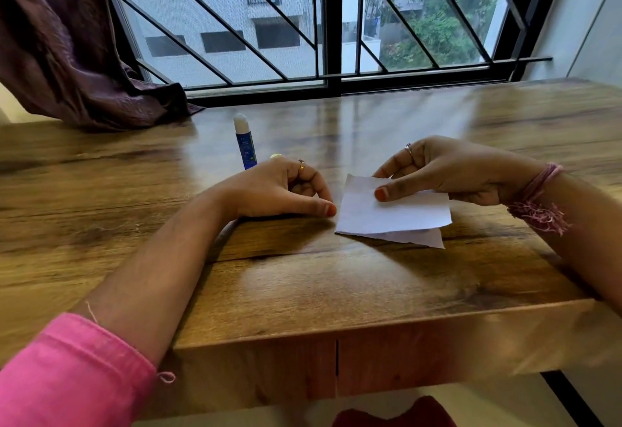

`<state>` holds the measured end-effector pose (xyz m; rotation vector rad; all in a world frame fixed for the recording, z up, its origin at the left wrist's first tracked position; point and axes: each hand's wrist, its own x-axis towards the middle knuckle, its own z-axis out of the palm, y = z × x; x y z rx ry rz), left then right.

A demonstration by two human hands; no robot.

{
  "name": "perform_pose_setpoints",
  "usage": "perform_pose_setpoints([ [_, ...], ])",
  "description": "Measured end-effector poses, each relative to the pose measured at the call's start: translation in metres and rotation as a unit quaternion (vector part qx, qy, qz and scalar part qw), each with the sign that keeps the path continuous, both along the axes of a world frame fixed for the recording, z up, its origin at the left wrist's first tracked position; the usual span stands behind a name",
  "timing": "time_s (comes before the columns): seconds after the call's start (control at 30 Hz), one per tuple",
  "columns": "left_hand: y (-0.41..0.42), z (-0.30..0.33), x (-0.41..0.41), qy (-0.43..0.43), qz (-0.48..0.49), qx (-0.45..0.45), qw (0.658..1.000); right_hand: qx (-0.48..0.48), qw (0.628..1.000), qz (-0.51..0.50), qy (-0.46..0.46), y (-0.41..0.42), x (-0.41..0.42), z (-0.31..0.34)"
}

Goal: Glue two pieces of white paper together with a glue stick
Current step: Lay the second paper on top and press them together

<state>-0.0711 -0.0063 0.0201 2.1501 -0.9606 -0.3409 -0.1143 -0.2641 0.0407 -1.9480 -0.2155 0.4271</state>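
Observation:
Two white paper pieces lie on the wooden table. The upper piece is pinched between the thumb and fingers of my right hand and partly lifted. Under it the lower piece shows only its front edge. My left hand rests on the table just left of the papers, fingers curled, thumb tip close to the paper's left edge, holding nothing that I can see. A blue glue stick stands upright behind my left hand, uncapped, its white glue showing on top.
A small pale yellowish object, perhaps the cap, peeks out behind my left hand. A dark curtain drapes onto the table's far left. A barred window runs along the far edge. The table's front edge is near me.

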Motion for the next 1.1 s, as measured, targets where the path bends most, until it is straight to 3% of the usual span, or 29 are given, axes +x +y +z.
perform_pose_setpoints([
  [1.1, -0.0078, 0.0018, -0.0075, -0.013, 0.020, 0.030, 0.999, -0.037, 0.999, 0.009, -0.021, 0.0020, -0.0001, -0.0013],
])
